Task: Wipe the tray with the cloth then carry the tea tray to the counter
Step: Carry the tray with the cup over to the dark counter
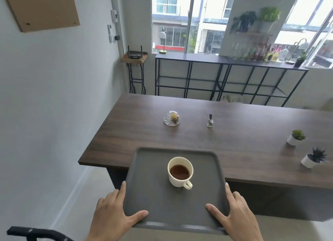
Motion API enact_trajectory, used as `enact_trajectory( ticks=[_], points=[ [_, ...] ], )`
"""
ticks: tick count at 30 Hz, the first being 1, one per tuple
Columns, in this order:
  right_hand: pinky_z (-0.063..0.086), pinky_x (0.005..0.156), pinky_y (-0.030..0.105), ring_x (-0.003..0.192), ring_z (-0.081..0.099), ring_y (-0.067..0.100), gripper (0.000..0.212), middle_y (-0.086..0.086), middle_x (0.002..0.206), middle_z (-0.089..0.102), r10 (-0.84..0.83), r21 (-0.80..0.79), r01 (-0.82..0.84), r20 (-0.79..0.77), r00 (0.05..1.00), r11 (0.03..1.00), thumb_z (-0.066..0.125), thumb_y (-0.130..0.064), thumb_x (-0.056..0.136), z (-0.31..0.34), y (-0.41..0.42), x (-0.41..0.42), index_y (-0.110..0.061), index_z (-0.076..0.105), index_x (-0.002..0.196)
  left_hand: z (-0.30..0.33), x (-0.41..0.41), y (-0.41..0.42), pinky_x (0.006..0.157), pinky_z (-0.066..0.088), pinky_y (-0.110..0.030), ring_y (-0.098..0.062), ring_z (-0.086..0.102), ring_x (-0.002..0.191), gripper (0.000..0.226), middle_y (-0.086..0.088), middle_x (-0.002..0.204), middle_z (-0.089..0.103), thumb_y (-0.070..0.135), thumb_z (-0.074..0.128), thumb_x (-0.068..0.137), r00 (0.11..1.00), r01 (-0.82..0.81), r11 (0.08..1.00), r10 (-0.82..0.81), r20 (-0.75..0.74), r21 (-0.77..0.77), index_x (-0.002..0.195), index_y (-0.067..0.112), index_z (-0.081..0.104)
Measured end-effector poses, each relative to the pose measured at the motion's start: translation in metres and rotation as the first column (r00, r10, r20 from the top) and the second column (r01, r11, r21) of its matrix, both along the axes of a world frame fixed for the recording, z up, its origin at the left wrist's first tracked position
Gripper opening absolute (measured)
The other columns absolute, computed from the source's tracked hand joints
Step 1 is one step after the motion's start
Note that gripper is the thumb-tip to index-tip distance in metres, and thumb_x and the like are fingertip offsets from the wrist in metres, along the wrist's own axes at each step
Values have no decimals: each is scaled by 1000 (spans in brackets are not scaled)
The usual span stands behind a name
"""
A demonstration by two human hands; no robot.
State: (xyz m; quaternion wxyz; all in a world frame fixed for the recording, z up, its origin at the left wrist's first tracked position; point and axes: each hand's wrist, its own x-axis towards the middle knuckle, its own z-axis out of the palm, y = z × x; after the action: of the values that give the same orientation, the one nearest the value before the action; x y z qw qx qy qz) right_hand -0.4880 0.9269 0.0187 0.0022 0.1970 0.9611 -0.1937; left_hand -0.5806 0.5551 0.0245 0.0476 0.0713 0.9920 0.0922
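Note:
A dark grey tea tray [149,192] is held level in front of me, its far edge over the near edge of a dark wooden counter [180,132]. On it stands a cream cup of tea [180,172], handle toward me. My left hand [115,213] grips the tray's near left corner, thumb lying on its surface. My right hand [237,215] grips the near right corner the same way. No cloth is in view.
On the counter stand a glass dish with a dome lid [172,118], a small bird figurine [210,121] and two potted plants [296,137] [314,157] at the right. Black metal shelving [225,75] lines the window. A white wall is at the left.

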Motion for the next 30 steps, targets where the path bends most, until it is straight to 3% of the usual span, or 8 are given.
enact_trajectory(
  ticks=[4, 10, 17, 30],
  points=[
    [49, 58, 26, 85, 50, 14, 116, -9, 87, 41, -34, -80, 37, 41, 999, 996, 40, -95, 71, -23, 25, -42, -16, 38, 156, -22, -52, 25, 71, 53, -39, -23, 67, 80, 126, 2, 88, 67, 104, 41, 62, 999, 33, 999, -33, -11, 5, 142, 7, 58],
    [55, 56, 31, 83, 60, 21, 114, -6, 85, 45, -46, -77, 50, 62, 997, 996, 39, -95, 73, -40, 55, -106, -11, 48, 150, -47, -121, 52, 60, 48, -40, -25, 63, 73, 128, 1, 78, 58, 104, 41, 62, 1000, 30, 997, -29, -4, 76, 138, 3, 60],
    [56, 56, 38, 75, 59, 26, 113, 1, 84, 49, -41, -63, 45, 60, 997, 997, 41, -92, 75, -56, 70, -160, -6, 50, 148, -65, -175, 70, 61, 48, -43, -29, 63, 74, 128, -3, 81, 61, 99, 54, 56, 999, 17, 996, -19, 32, 84, 138, 1, 61],
    [53, 59, 45, 70, 56, 31, 109, 5, 80, 50, -22, 19, 22, 33, 999, 1000, 39, -88, 80, -74, 82, -221, -1, 53, 144, -80, -224, 82, 60, 49, -43, -30, 62, 73, 126, -5, 81, 60, 98, 54, 58, 999, 22, 995, -24, 21, 93, 140, 2, 58]
  ],
)
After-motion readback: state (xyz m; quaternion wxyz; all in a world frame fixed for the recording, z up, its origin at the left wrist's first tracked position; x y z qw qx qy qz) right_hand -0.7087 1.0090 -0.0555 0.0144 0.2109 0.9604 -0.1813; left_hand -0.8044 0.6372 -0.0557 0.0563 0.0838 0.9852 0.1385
